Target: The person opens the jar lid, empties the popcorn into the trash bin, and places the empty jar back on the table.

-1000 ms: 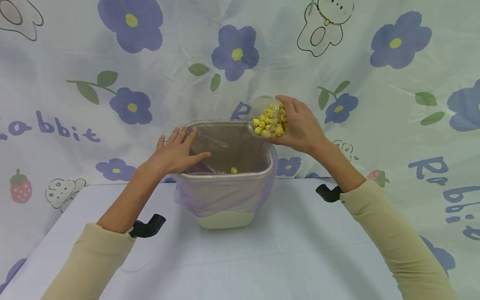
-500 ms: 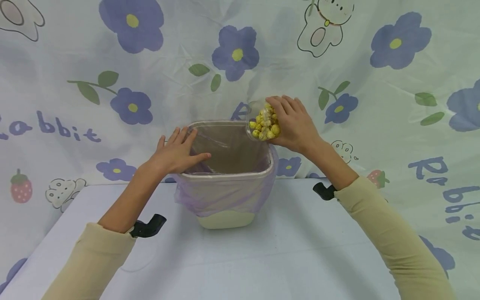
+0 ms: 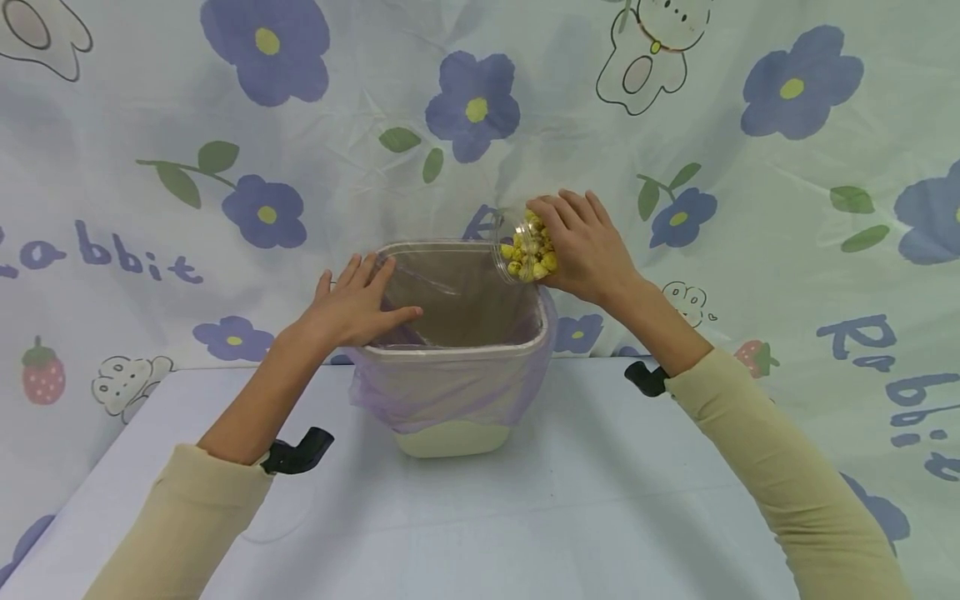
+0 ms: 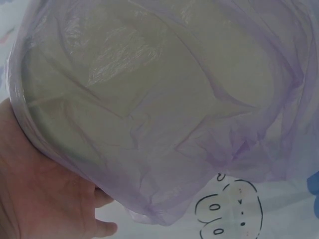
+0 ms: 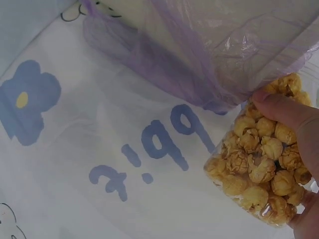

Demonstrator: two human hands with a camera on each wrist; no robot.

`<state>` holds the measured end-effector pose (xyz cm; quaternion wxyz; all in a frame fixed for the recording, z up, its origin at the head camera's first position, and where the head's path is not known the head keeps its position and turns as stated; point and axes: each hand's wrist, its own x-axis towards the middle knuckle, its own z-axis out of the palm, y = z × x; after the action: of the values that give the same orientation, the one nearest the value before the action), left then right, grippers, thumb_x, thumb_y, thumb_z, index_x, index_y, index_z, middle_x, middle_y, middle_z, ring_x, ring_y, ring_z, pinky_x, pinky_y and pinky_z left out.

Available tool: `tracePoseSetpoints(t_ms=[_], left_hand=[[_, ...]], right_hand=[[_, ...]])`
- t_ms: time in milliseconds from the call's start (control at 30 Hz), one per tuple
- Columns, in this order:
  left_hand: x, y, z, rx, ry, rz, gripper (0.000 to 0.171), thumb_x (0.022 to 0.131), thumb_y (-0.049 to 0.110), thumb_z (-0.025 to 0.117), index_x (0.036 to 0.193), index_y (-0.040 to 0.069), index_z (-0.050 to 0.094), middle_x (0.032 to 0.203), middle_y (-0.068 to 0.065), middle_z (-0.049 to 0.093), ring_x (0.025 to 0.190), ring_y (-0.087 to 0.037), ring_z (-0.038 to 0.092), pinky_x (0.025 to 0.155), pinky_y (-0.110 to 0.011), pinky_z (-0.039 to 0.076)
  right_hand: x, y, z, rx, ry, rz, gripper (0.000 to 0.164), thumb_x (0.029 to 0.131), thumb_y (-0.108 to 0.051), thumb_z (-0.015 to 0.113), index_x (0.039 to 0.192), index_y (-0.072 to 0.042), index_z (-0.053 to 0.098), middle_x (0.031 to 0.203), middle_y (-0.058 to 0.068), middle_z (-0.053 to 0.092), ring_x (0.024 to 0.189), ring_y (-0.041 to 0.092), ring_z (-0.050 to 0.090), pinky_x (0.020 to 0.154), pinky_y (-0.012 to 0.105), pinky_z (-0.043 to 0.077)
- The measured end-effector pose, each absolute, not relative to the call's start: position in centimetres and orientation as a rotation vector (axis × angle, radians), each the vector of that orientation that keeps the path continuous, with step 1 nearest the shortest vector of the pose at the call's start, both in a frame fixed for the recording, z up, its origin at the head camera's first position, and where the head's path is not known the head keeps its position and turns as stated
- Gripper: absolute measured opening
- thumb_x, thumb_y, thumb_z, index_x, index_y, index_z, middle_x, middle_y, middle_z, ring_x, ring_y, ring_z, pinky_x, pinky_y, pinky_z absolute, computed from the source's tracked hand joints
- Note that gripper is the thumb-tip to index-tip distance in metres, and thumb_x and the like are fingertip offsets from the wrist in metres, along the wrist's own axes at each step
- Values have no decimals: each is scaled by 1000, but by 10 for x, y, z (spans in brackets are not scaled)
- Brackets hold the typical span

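A clear plastic jar [image 3: 506, 233] of yellow popcorn [image 3: 538, 265] lies tipped over the right rim of a trash can [image 3: 453, 440], its mouth facing left over the opening. My right hand [image 3: 588, 246] grips the jar from its base end. In the right wrist view popcorn [image 5: 261, 164] fills much of the jar, with my thumb [image 5: 279, 107] along its side. A thin purple trash bag [image 3: 450, 396] lines the can and folds down over its outside. With fingers spread, my left hand [image 3: 348, 308] rests on the can's left rim. The can's bottom inside is hidden.
The can stands on a white-covered table [image 3: 480, 525], close to a hanging cloth [image 3: 360, 108] printed with blue flowers and rabbits. A black wrist mount [image 3: 298, 452] sticks out at each sleeve cuff.
My right hand has moved slightly left and tipped the jar further, so its mouth points more downward. A popcorn piece seen inside the can is out of sight. My left hand stays put.
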<state>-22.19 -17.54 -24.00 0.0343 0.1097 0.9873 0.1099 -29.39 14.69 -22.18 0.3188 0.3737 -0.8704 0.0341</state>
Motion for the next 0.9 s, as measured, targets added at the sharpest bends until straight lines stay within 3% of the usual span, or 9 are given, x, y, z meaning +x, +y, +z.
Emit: tracePoseSetpoints(t_ms=[600, 900], left_hand=[[-223, -176, -241, 342, 3042, 337, 96, 98, 61, 47, 159, 0, 4, 162, -28, -2, 148, -45, -7, 112, -67, -6], [-223, -176, -241, 344, 3041, 335, 97, 98, 62, 47, 159, -1, 4, 162, -29, -3, 148, -45, -7, 112, -67, -6]], right_hand=[[-297, 144, -222, 1010, -2216, -28, 101, 66, -34, 94, 146, -4, 41, 146, 16, 44, 137, 39, 35, 116, 57, 18], [-296, 142, -222, 1008, -2210, -38, 94, 69, -31, 93, 145, -5, 43, 145, 15, 46, 137, 39, 34, 118, 54, 14]])
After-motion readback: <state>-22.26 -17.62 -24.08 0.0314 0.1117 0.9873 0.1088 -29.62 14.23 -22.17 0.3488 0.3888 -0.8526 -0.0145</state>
